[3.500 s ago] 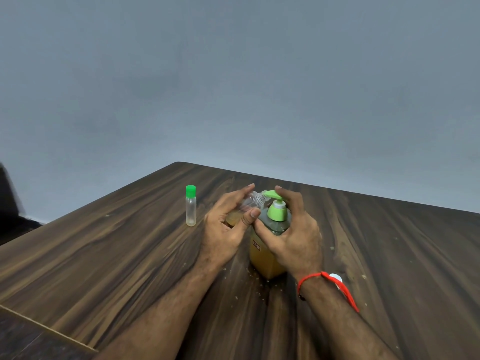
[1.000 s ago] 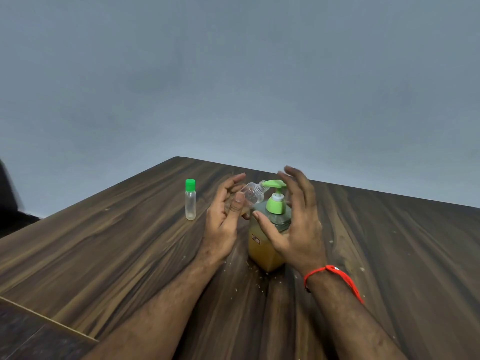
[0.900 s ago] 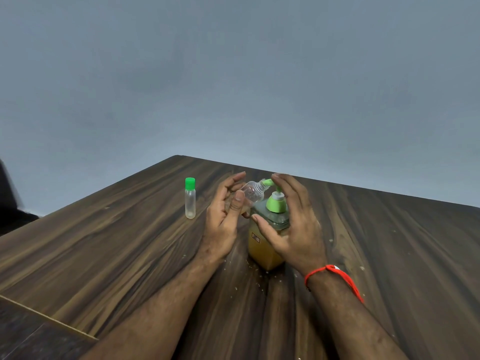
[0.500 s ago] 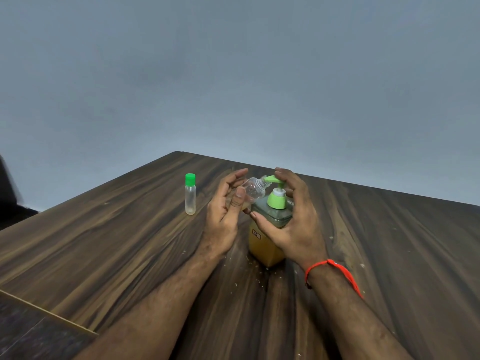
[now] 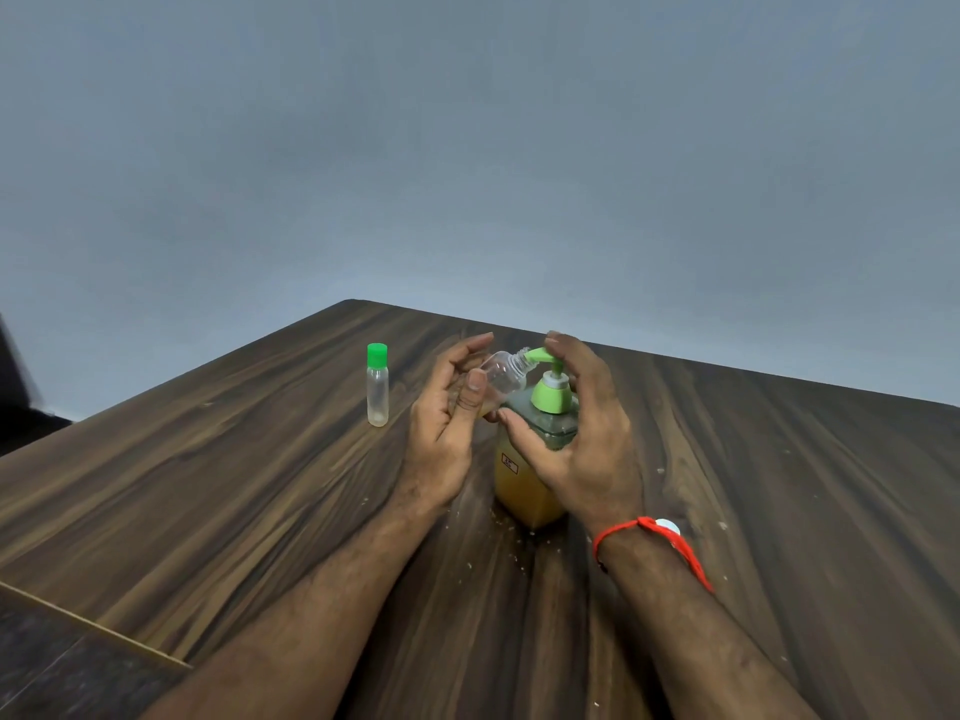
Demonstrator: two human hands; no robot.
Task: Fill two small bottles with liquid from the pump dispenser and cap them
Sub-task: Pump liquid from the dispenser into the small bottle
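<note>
A square pump dispenser with amber liquid and a green pump head stands on the wooden table. My left hand holds a small uncapped clear bottle tilted, its mouth at the green spout. My right hand wraps the dispenser, thumb on its shoulder, fingers on top of the pump head. A second small bottle with a green cap stands upright to the left, apart from both hands.
Small crumbs lie scattered on the table round the dispenser. A white cap-like object shows just behind my right wrist, partly hidden. The table's far edge meets a plain grey wall; a seam runs at the near left corner.
The pump head has gone down and come back up under my right fingers. The tilted bottle has stayed at the spout in my left hand. The view shifted slightly.
</note>
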